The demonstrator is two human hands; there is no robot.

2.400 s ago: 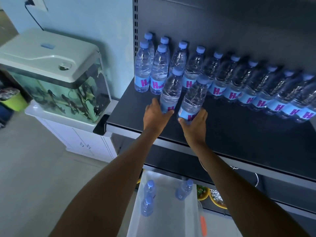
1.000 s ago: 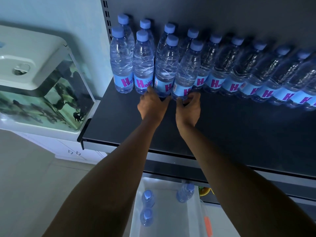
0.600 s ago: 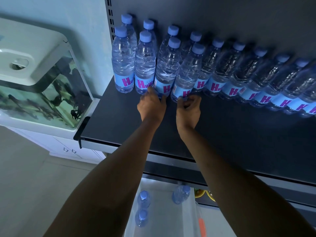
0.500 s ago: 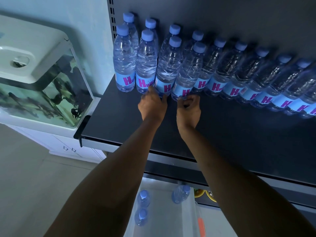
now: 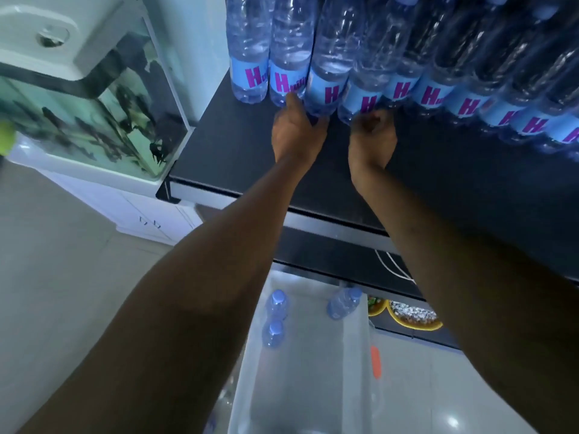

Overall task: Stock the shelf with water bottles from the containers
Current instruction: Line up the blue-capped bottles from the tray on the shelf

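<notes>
Clear water bottles with blue labels stand in rows at the back of the dark shelf (image 5: 238,145). My left hand (image 5: 297,133) grips the base of the third front-row bottle (image 5: 327,73), thumb up between it and its left neighbour. My right hand (image 5: 372,139) has its fingers curled at the base of the fourth front-row bottle (image 5: 365,89). Below the shelf sits a clear plastic container (image 5: 313,396). It holds three bottles: two upright (image 5: 277,303) (image 5: 274,333) and one tilted (image 5: 343,303).
A fish tank (image 5: 94,104) with a white lid stands left of the shelf on a white cabinet (image 5: 150,214). Yellow bowls (image 5: 410,317) sit on a lower shelf to the right of the container. Bare shelf surface lies in front of the bottle rows.
Both hands slid two bottles back into the front row beside the others and stay at their bases. The view has moved closer and tipped down, cutting off the caps.
</notes>
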